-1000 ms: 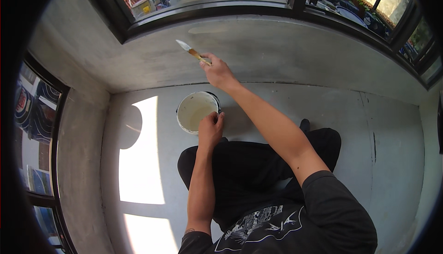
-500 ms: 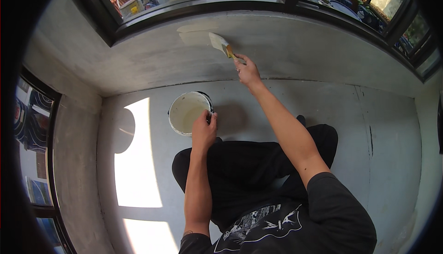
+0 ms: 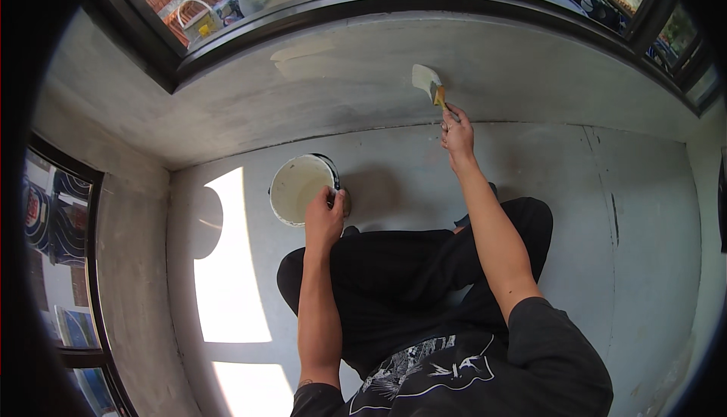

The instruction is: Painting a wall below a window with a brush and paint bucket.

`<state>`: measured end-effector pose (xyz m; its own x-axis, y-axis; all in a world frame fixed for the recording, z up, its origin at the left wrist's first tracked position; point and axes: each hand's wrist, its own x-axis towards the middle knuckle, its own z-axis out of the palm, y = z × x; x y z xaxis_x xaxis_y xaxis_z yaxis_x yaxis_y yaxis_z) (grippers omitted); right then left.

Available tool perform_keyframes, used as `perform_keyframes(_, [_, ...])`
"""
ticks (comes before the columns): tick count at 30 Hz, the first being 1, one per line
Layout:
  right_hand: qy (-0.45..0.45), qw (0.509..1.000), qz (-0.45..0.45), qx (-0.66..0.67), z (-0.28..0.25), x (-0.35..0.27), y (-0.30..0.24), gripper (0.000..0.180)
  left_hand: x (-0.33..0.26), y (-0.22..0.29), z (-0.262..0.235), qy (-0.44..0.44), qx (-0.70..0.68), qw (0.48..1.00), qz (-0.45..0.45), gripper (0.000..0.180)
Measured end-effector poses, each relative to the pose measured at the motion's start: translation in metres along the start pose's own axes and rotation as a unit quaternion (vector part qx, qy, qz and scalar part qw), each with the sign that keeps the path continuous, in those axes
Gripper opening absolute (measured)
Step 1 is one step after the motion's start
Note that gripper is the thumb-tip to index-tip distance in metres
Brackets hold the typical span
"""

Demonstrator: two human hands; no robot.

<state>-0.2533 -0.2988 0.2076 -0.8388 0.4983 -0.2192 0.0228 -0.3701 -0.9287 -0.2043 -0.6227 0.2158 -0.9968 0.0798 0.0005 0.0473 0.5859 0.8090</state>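
Observation:
A paintbrush [image 3: 429, 84] with pale wet bristles and a yellowish handle is in my right hand [image 3: 457, 135]. Its bristles lie at the grey wall [image 3: 363, 76] under the window; whether they press on it I cannot tell. Closed on the near right rim of a white bucket [image 3: 303, 165], my left hand [image 3: 324, 218] grips it beside the dark handle. Pale liquid coats the bucket's inside, and the bucket leans a little. A lighter wet streak [image 3: 299, 55] marks the wall further left.
A dark window frame [image 3: 318, 29] runs above the wall, and another window [image 3: 95, 265] stands at left. My crossed legs [image 3: 394, 265] rest on the grey floor [image 3: 606, 281]. Sunlight falls in a bright patch [image 3: 227, 288] left of the bucket.
My right hand has carried the brush to the right along the wall, away from the pale streak. My left hand stays on the bucket; the view has shifted slightly.

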Motion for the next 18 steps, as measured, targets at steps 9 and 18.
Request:
perform_keyframes(9, [0.147,0.987,-0.056,0.030,0.025,-0.015,0.000,0.032,-0.008,0.014,-0.006,-0.036,-0.068,0.997,-0.021,0.028])
perform_keyframes(18, [-0.103,0.992,-0.078,-0.008,0.221,-0.020,0.071,0.026,-0.003,0.009,-0.001,-0.075,-0.025,0.997,-0.016,0.027])
